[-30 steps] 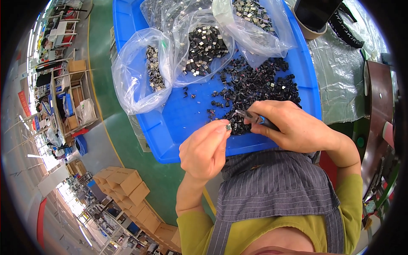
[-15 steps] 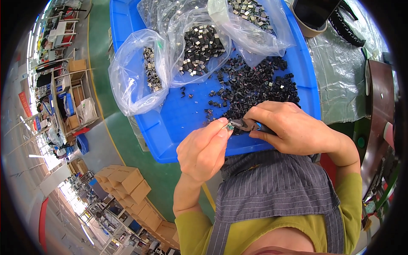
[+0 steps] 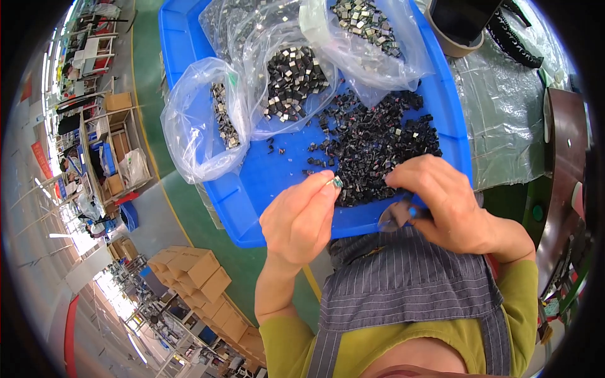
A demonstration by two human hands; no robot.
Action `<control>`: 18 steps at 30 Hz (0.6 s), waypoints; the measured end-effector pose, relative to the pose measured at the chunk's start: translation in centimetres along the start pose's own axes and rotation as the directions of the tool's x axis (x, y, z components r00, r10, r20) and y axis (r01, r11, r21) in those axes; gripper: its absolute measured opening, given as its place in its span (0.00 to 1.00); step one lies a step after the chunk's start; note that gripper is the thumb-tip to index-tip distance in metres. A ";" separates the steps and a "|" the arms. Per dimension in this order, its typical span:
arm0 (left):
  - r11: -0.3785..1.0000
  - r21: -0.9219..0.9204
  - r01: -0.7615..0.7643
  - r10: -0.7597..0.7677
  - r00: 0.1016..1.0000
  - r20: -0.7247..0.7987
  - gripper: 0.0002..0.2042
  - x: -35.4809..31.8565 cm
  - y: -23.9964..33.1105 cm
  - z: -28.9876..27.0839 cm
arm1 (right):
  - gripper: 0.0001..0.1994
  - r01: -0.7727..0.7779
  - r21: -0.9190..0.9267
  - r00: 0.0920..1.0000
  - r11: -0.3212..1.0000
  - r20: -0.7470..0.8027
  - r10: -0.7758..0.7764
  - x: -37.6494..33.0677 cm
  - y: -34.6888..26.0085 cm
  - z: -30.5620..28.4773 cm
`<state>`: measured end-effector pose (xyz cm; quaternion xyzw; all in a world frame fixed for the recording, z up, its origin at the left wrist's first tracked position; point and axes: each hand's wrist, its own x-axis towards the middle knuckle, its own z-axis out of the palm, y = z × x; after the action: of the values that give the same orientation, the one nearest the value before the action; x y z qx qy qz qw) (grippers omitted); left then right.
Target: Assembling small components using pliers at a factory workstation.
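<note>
My left hand pinches a tiny green circuit board piece between thumb and fingertips, over the near edge of the blue tray. To its right, my right hand is wrapped round a pair of pliers with dark jaws and a bit of blue near the handle. The pliers' jaws are smeared by motion and stand apart from the board piece. Just beyond both hands, a pile of small black parts is spread over the tray floor.
Clear plastic bags in the tray hold small metal-and-black parts, silvery parts and more small pieces. Right of the tray lies a shiny wrapped surface with a round container. Cardboard boxes stand on the floor at left.
My right hand has drawn the pliers back, right and nearer to me, away from the board piece. My left hand still pinches that piece, almost unmoved.
</note>
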<state>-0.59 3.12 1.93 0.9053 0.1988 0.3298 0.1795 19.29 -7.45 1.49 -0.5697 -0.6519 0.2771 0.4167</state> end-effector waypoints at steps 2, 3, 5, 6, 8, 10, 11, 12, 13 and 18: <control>0.999 -0.032 0.009 -0.009 1.000 -0.004 0.15 1.1 -1.0 0.3 | 0.24 0.044 -0.084 0.999 0.996 0.010 -0.043 -0.5 0.0 0.3; 1.000 -0.013 -0.004 0.004 1.000 -0.016 0.14 2.5 -1.6 0.7 | 0.24 0.043 -0.103 0.999 0.994 0.002 -0.043 -0.5 0.0 0.2; 1.000 0.012 0.004 -0.004 1.000 -0.018 0.11 6.0 -2.4 1.8 | 0.24 0.009 -0.106 0.997 0.994 0.074 -0.002 -0.4 0.1 0.1; 0.999 0.038 0.029 -0.030 0.999 0.018 0.10 8.2 -2.7 2.4 | 0.22 -0.017 -0.099 0.993 0.995 0.118 0.029 -0.5 0.2 0.0; 0.996 0.072 0.055 -0.059 0.997 0.049 0.09 10.7 -3.6 3.4 | 0.21 -0.015 -0.104 0.993 0.995 0.119 0.028 -0.6 0.3 0.2; 0.996 0.089 0.024 -0.032 0.996 0.085 0.10 12.1 -4.5 4.0 | 0.19 -0.025 -0.093 0.993 0.995 0.117 0.036 -0.4 0.3 0.1; 0.996 0.092 0.021 -0.029 0.996 0.088 0.10 12.0 -4.5 3.7 | 0.19 -0.024 -0.090 0.993 0.996 0.112 0.035 -0.4 0.4 0.1; 0.990 0.003 0.142 -0.142 0.989 0.046 0.11 11.5 -4.4 3.2 | 0.19 -0.017 -0.094 0.996 0.995 0.084 0.025 -0.4 0.5 0.3; 0.961 -0.084 0.263 -0.263 0.965 0.014 0.11 10.7 -4.4 2.5 | 0.19 -0.006 -0.093 0.998 0.996 0.060 0.012 -0.5 0.6 0.4; 0.907 0.165 0.386 -0.411 0.898 0.157 0.08 5.1 -4.9 0.3 | 0.19 -0.023 -0.018 0.996 1.000 0.081 0.025 -0.8 0.7 -0.2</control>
<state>2.00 9.70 2.21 0.8820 0.3835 0.1853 0.2018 19.87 -8.07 0.83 -0.5693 -0.6639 0.2994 0.3815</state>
